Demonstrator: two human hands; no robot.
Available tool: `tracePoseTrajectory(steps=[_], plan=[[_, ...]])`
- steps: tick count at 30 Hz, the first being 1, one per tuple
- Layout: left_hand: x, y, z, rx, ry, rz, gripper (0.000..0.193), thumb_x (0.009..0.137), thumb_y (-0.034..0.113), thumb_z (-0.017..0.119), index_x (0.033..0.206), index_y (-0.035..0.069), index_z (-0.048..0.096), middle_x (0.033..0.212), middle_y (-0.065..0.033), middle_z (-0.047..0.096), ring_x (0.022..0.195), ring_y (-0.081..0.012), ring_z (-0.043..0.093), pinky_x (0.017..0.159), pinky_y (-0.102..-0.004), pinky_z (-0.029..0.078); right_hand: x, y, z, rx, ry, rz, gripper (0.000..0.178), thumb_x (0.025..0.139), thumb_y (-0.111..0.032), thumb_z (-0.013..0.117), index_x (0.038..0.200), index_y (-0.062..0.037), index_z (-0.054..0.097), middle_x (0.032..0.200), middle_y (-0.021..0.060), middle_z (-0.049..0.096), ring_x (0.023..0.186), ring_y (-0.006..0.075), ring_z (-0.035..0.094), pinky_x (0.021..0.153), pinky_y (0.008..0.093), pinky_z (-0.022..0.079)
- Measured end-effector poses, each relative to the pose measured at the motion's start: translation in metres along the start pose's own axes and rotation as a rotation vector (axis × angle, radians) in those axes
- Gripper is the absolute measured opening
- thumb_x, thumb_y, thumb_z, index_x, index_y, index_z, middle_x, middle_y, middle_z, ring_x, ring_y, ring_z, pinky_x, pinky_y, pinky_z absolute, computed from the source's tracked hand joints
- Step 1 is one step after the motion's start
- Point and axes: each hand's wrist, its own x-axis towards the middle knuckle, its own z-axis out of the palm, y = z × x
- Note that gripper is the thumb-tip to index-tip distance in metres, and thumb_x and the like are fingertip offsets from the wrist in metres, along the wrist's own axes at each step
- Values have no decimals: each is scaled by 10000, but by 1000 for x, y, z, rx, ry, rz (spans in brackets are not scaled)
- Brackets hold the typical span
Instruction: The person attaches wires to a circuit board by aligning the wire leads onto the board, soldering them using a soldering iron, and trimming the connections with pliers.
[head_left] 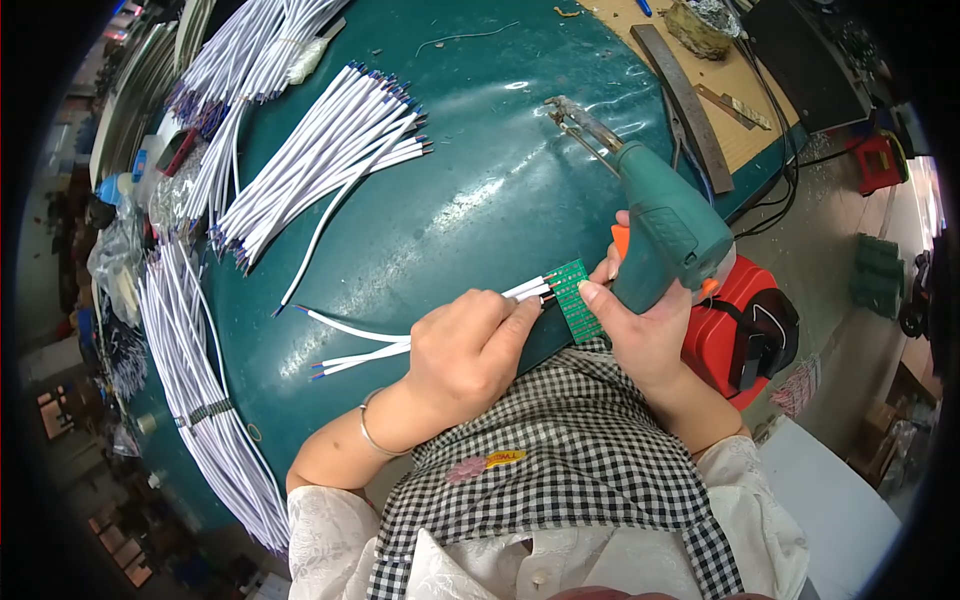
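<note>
My left hand [462,352] is closed around a few white wires [370,354], pinching them near their stripped ends. Their other ends, tipped blue, trail left over the table. The stripped ends meet the edge of a small green circuit board [574,303]. That board is held at its right side by the thumb and a finger of my right hand [648,335]. The same hand also grips a green soldering gun [680,225] with an orange trigger; its metal tip points up and left, away from the board. My left fingers partly hide the wires.
A loose pile of white wires [325,160] lies on the green table mat [480,220], with tied bundles [195,345] along the left. At the far right are a metal bar [685,110] and black cables [790,170]. A red case [722,340] stands right of my lap.
</note>
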Motion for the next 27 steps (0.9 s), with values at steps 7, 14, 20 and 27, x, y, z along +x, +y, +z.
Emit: tracePoseTrajectory(steps=[7, 14, 20, 27], plan=[[-1, -1, 3, -64, 46, -29, 297, 648, -71, 785, 925, 5, 710, 700, -64, 594, 540, -185, 582, 443, -292, 440, 0, 0, -1, 20, -12, -8, 633, 804, 157, 669, 1368, 27, 413, 993, 71, 523, 857, 109, 552, 765, 256, 514], [-2, 0, 4, -48, 55, -28, 292, 645, -71, 784, 918, 2, 710, 706, -67, 604, 544, -184, 586, 445, -292, 440, 1, 6, -6, -79, -63, -87, 639, 802, 164, 673, 1367, 14, 414, 1199, 95, 516, 881, 109, 553, 787, 266, 532], [-2, 2, 10, -59, 86, -4, 284, 647, -81, 778, 910, 6, 713, 713, -66, 615, 550, -185, 599, 453, -293, 452, 0, 0, 0, -25, 16, -41, 632, 794, 162, 673, 1359, 10, 433, 1160, 83, 524, 859, 106, 550, 784, 262, 521], [-1, 0, 13, -57, 103, -89, 282, 657, -87, 782, 914, 15, 725, 699, -66, 609, 548, -179, 599, 463, -284, 462, 3, -4, -1, 77, 16, 56, 625, 791, 128, 703, 1350, 2, 451, 1025, 54, 542, 850, 101, 545, 775, 251, 495]])
